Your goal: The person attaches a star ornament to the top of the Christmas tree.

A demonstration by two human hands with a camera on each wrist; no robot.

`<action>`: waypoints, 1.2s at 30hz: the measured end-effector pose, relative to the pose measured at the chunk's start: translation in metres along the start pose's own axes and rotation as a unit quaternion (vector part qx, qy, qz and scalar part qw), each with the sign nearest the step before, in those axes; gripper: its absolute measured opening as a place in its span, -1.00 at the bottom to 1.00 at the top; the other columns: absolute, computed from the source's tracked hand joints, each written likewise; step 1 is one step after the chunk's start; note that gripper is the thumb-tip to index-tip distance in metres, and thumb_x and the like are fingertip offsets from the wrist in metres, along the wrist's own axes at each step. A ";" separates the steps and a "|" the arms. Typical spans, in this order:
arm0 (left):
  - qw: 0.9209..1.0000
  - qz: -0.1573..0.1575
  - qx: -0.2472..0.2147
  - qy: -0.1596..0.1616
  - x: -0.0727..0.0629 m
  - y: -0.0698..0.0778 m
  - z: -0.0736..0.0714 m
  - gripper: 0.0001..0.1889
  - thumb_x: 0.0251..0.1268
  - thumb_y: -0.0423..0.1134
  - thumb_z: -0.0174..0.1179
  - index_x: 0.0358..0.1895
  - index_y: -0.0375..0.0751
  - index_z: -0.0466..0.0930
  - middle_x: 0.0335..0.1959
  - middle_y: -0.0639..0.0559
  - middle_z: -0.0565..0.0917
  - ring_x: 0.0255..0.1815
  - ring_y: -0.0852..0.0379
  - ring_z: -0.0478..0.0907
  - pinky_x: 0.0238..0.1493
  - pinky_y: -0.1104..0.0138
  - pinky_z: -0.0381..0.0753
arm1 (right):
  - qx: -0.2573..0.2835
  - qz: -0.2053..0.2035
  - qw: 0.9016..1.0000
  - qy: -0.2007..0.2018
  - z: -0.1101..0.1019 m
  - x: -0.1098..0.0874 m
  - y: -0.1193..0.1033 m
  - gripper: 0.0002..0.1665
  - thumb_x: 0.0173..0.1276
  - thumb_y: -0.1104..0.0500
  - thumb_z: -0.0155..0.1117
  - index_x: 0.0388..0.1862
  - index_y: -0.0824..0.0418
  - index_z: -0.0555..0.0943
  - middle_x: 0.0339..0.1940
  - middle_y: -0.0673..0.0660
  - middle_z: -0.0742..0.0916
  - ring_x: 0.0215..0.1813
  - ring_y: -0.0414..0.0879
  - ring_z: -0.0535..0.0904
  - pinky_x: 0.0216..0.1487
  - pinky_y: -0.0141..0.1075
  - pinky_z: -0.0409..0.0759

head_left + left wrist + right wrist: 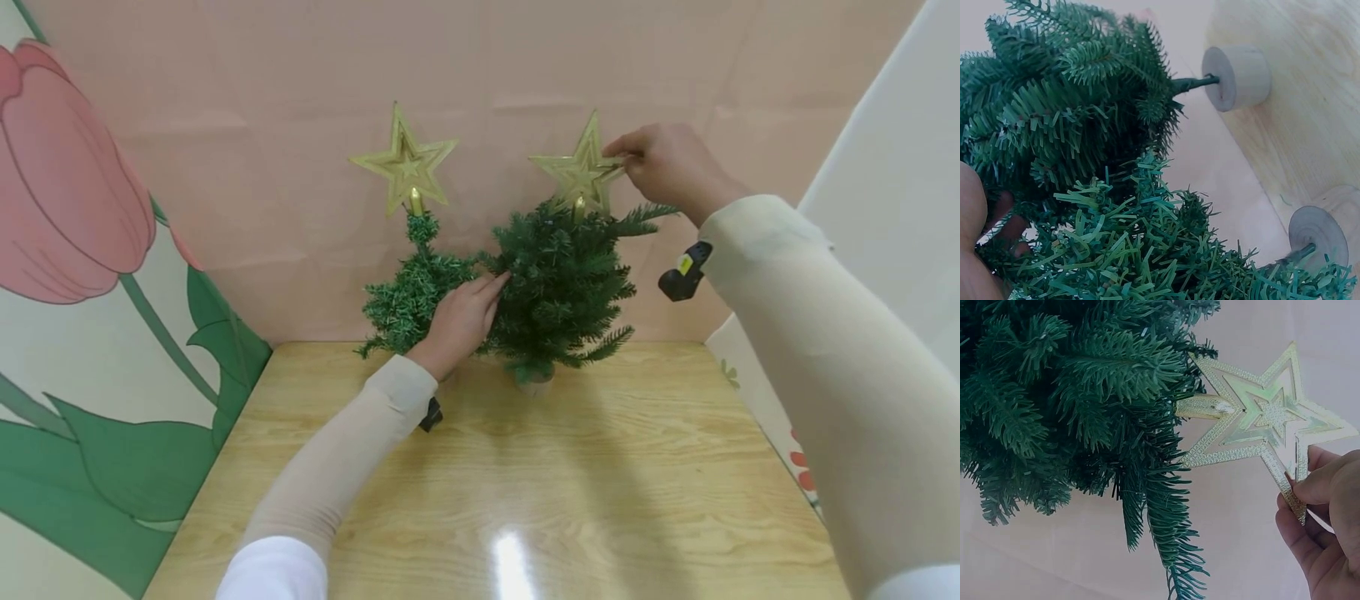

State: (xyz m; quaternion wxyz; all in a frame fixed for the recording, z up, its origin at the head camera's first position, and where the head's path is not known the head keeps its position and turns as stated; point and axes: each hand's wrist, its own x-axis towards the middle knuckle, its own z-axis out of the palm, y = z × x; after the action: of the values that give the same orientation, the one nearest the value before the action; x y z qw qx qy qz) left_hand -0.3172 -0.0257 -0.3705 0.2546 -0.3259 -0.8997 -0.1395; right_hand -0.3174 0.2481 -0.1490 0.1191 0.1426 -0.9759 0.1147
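Two small Christmas trees stand side by side, each with a gold star at its top. My right hand point(671, 162) pinches one point of the star topper point(1277, 419) on the fuller, darker tree point(558, 275); the star's base sits among its upper branches. My left hand point(465, 321) reaches between the trees, its fingers touching the darker tree's left side. Foliage hides part of those fingers in the left wrist view, so their grip is unclear. The thinner, lighter tree point(408, 304) stands at left, its own star topper point(408, 162) upright and untouched.
Both trees have round wooden bases point(1247, 75) on the wood-grain table point(525, 467). A pink cloth backdrop point(300, 100) hangs close behind them. Flower-printed panels point(112, 275) flank the table. A long branch point(1169, 519) sticks out near the right hand.
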 end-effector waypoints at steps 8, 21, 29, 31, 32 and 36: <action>1.000 -0.004 0.005 -0.002 -0.001 0.000 -0.003 -0.53 0.56 -0.19 -0.04 0.47 -0.03 0.29 0.16 -0.01 0.58 -0.01 0.09 0.59 -0.14 0.25 0.61 | 0.008 -0.011 1.000 0.000 0.002 0.000 -0.002 -0.46 0.57 0.25 -0.31 0.37 0.20 0.47 0.32 0.36 0.49 -0.68 -0.03 0.29 -0.61 -0.20 0.32; 1.000 -0.005 0.003 -0.006 -0.003 -0.002 -0.003 -0.53 0.55 -0.20 -0.04 0.46 -0.04 0.29 0.17 -0.02 0.57 0.01 0.07 0.58 -0.10 0.24 0.61 | 0.007 -0.016 1.000 0.002 0.006 -0.001 0.000 -0.45 0.55 0.27 -0.31 0.38 0.22 0.46 0.32 0.36 0.50 -0.50 0.08 0.39 -0.46 -0.11 0.33; 1.000 -0.004 0.011 -0.002 -0.002 -0.003 -0.003 -0.53 0.55 -0.19 -0.04 0.46 -0.03 0.30 0.15 0.00 0.58 -0.03 0.09 0.60 -0.17 0.27 0.61 | -0.001 -0.025 1.000 -0.001 0.004 0.000 -0.003 -0.47 0.57 0.25 -0.32 0.39 0.25 0.43 0.33 0.37 0.49 -0.45 0.10 0.43 -0.42 -0.08 0.35; 1.000 -0.002 0.008 -0.004 -0.001 -0.003 -0.002 -0.53 0.56 -0.19 -0.04 0.47 -0.03 0.29 0.14 0.00 0.58 -0.07 0.11 0.61 -0.23 0.29 0.60 | 0.005 -0.022 1.000 -0.009 0.004 0.001 -0.002 -0.45 0.56 0.26 -0.34 0.40 0.26 0.42 0.34 0.39 0.47 -0.29 0.14 0.48 -0.34 -0.05 0.36; 1.000 -0.001 0.007 -0.004 0.000 -0.003 -0.002 -0.53 0.56 -0.19 -0.05 0.47 -0.03 0.29 0.14 0.00 0.58 -0.09 0.11 0.61 -0.26 0.30 0.59 | 0.010 -0.019 1.000 -0.014 0.004 0.001 0.000 -0.45 0.55 0.27 -0.34 0.40 0.26 0.41 0.34 0.39 0.46 -0.19 0.17 0.51 -0.30 -0.04 0.37; 1.000 0.001 0.010 -0.008 0.001 -0.003 -0.001 -0.53 0.57 -0.18 -0.06 0.47 -0.02 0.28 0.14 0.01 0.58 -0.12 0.13 0.61 -0.28 0.32 0.59 | 0.026 -0.023 0.999 -0.013 0.006 0.002 0.002 -0.47 0.54 0.23 -0.29 0.38 0.29 0.40 0.30 0.41 0.49 0.16 0.28 0.48 -0.10 0.07 0.43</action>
State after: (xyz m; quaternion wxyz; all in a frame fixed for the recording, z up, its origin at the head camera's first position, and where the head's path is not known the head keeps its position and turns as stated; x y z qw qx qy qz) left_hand -0.3193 -0.0279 -0.3692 0.2509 -0.3252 -0.9028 -0.1276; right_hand -0.3206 0.2481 -0.1544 0.1053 0.1692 -0.9706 0.1351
